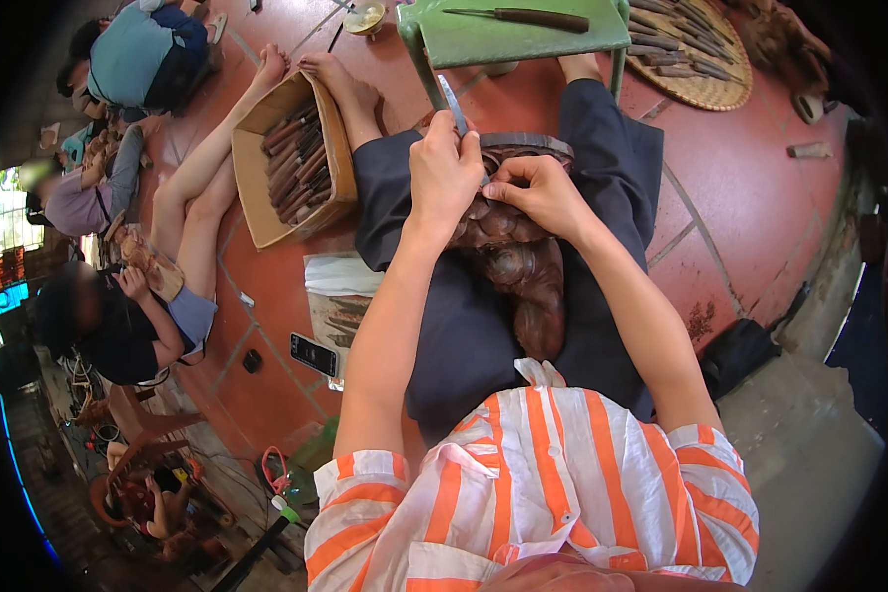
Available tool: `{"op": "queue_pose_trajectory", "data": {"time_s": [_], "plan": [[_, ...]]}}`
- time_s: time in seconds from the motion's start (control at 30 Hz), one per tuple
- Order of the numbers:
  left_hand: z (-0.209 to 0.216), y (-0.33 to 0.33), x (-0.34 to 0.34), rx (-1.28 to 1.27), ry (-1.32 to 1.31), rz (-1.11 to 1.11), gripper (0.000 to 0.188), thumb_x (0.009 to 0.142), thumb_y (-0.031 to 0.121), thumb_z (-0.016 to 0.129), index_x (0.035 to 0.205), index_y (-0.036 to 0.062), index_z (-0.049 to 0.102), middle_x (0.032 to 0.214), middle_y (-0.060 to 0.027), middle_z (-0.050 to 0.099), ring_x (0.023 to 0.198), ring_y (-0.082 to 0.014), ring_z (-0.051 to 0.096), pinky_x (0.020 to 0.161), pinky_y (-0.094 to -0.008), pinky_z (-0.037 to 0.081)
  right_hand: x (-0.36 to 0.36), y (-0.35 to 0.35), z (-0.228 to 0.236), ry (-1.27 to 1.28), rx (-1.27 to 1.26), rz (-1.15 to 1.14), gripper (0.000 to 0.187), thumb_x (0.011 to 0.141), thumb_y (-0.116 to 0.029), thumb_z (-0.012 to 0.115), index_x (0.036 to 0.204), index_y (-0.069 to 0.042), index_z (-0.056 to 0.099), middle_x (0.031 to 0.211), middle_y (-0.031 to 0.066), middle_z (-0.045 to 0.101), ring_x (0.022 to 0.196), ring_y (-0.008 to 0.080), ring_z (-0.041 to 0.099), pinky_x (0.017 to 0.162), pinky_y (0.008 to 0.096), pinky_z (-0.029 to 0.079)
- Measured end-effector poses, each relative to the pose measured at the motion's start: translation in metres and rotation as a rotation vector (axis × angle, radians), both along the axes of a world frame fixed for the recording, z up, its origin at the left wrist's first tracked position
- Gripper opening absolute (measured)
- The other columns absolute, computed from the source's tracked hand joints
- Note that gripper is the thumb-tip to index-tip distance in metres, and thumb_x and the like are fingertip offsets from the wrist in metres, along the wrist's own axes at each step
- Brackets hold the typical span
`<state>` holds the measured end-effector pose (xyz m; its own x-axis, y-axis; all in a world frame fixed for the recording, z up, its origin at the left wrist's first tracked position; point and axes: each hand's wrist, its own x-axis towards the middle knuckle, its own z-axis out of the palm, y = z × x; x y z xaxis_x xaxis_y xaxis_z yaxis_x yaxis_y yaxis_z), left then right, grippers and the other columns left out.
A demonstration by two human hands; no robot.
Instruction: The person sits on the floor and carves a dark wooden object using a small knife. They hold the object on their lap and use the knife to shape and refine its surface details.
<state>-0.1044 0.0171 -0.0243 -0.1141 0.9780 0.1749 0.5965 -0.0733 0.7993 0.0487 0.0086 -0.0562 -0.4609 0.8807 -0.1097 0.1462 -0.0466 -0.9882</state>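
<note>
My left hand [442, 170] is closed around a narrow grey blade-like strip [452, 107], whose upper end sticks out past my fingers and points away from me. My right hand [541, 197] is closed in a pinch close beside it, near a small grey tip at the carving; what its fingers hold, if anything, is hidden. Under both hands a dark brown wood carving [523, 268] with rounded, deeply cut forms rests between my thighs. Its far part is a rounded rim, and its near end tapers toward my striped shirt.
A green stool [513, 44] bearing a wooden-handled tool [533, 18] stands ahead. At left is a cardboard box [257, 202] of carving tools, with a phone [313, 353] nearer me. A woven tray [740, 84] of tools lies far right. Several people sit at left.
</note>
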Motion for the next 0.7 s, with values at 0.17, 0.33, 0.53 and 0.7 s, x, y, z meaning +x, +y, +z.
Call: {"op": "queue_pose_trajectory", "data": {"time_s": [0.17,0.33,0.53,0.7], "plan": [[0.005,-0.004,0.004,-0.086,-0.178,-0.021,0.006,0.083,0.005,0.058,0.085,-0.0005,0.056,0.062,-0.0160,0.061,0.054,-0.0265,0.062,0.051,-0.0380,0.045,0.011,0.003,-0.005,0.221,-0.129,0.113,0.018,0.083,-0.012,0.069,0.073,0.001,0.060,0.070,-0.0020,0.058,0.067,0.0051,0.048,0.061,0.0233,0.039],[0.001,-0.004,0.002,0.011,-0.030,-0.010,0.006,0.083,0.005,0.057,0.085,-0.0004,0.056,0.059,-0.0156,0.060,0.050,-0.0270,0.061,0.052,-0.0390,0.046,0.003,0.002,-0.004,0.062,-0.017,0.072,0.019,0.084,-0.013,0.069,0.073,-0.001,0.059,0.070,-0.0039,0.055,0.069,0.0038,0.046,0.061,0.0219,0.038],[0.007,-0.007,0.000,-0.134,-0.305,-0.024,0.007,0.084,0.004,0.057,0.088,-0.0016,0.055,0.057,-0.0105,0.057,0.048,-0.0181,0.058,0.046,-0.0329,0.044,0.009,0.003,-0.004,0.167,-0.139,0.126,0.016,0.084,-0.013,0.068,0.077,-0.001,0.061,0.072,-0.0054,0.055,0.070,0.0031,0.046,0.062,0.0207,0.038],[-0.005,-0.003,-0.006,0.006,-0.082,-0.071,0.008,0.089,0.005,0.055,0.093,-0.0022,0.054,0.060,-0.0046,0.057,0.044,-0.0080,0.054,0.038,-0.0224,0.043,0.001,0.000,-0.002,0.091,-0.032,0.053,0.019,0.083,-0.014,0.069,0.073,0.001,0.060,0.068,-0.0032,0.055,0.066,0.0051,0.046,0.061,0.0229,0.038]]}}
